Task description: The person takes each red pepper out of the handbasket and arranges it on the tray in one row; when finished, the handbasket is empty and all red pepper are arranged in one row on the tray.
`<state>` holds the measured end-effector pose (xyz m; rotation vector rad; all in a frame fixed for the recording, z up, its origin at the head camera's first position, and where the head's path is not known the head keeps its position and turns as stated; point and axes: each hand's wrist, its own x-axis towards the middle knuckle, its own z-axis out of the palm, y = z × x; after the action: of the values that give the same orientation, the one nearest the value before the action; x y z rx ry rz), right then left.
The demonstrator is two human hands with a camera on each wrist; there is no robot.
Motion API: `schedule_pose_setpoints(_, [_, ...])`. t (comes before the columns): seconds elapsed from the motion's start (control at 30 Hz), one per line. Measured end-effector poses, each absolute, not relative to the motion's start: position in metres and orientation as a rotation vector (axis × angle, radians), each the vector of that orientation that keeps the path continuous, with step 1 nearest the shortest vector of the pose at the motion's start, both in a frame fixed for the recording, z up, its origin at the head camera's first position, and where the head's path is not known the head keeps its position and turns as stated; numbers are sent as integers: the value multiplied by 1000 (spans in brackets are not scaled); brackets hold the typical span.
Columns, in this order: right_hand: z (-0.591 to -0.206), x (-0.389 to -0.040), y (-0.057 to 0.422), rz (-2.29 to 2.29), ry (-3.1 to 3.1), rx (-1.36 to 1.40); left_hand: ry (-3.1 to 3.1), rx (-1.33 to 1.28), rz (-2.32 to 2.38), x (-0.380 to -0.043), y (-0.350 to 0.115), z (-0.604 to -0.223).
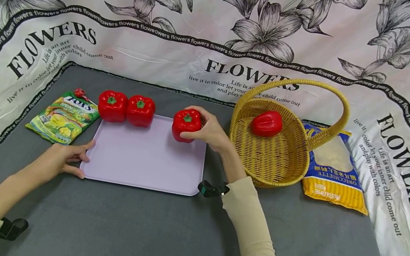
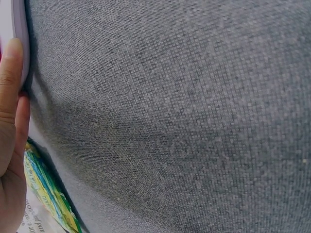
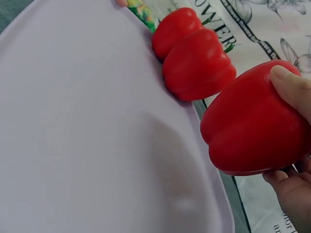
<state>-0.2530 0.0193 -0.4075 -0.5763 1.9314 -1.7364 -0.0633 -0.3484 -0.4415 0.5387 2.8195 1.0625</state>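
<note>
My right hand point(image 1: 210, 130) holds a red bell pepper point(image 1: 184, 125) by its sides, thumb on the near side, over the tray's far right part. The right wrist view shows this bell pepper point(image 3: 252, 124) raised, with a shadow on the tray below. Two more red bell peppers, one on the left point(image 1: 112, 106) and one beside it point(image 1: 141, 111), stand at the far left edge of the pale lilac tray point(image 1: 143, 158). With thumb and fingers spread, my left hand point(image 1: 63, 158) touches the tray's left side near its front corner. The thumb point(image 2: 10, 82) lies against the rim.
A yellow wicker basket point(image 1: 235, 128) with a tall handle stands right of the tray, holding a red bell pepper point(image 1: 267, 123). An orecchiette pasta bag point(image 1: 337, 167) lies beyond it. Left of the tray lies a green Fox's candy bag point(image 1: 65, 117). Flower-printed cloth surrounds the grey tabletop point(image 1: 156, 232).
</note>
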Motion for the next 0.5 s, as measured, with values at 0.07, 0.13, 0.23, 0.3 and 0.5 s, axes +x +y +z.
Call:
schedule_pose_setpoints(0.07, [-410, -255, 16, -1731, 1933, -574, 2829, 547, 1053, -63, -349, -442])
schedule_pose_setpoints(0.13, [-412, -257, 14, -1729, 1937, -568, 2845, 561, 1040, -63, -349, -442])
schedule_pose_setpoints(0.23, [-416, -259, 9, -1730, 1947, -548, 2868, 582, 1024, -63, -349, -444])
schedule_pose_setpoints(0.3, [-418, -260, 7, -1734, 1954, -540, 2878, 598, 1022, -64, -349, -445])
schedule_pose_setpoints(0.5, [-421, -265, -1, -1754, 1976, -554, 2874, 619, 1057, -64, -349, -444])
